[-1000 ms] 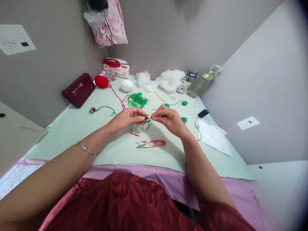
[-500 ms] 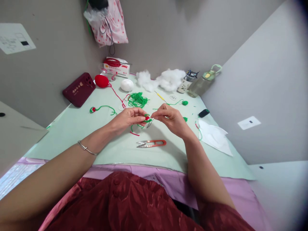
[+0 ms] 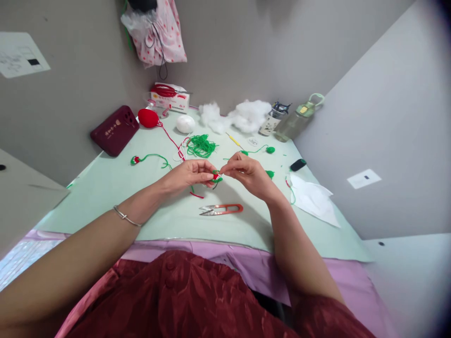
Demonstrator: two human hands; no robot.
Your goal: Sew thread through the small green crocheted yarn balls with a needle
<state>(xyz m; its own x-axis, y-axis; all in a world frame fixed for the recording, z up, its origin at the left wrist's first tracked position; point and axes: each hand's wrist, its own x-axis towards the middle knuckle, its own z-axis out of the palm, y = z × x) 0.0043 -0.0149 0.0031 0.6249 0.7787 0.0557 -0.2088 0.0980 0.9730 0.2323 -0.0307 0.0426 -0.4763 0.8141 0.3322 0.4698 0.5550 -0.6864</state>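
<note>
In the middle of the table, my left hand [image 3: 197,172] pinches a small crocheted piece [image 3: 216,177] in red, green and white between thumb and fingers. A short dark strand hangs beneath it. My right hand [image 3: 246,171] is closed in a pinch at the piece's right edge; what sits between its fingertips is too thin to make out. Below both hands lie orange-handled thread snips [image 3: 221,210], blades pointing left. A loose red yarn end [image 3: 196,195] rests just under my left hand.
Behind the hands are a green yarn tangle [image 3: 201,146], a red yarn ball [image 3: 148,118], a white ball [image 3: 185,124], stuffing [image 3: 250,116] and a yellow crochet hook [image 3: 233,140]. A bottle [image 3: 294,124] stands back right; white paper [image 3: 315,199] lies right, a maroon phone [image 3: 115,130] left.
The crocheted piece has turned slightly in my left hand, showing more of its red and white face. My right fingertips have come a little nearer to it.
</note>
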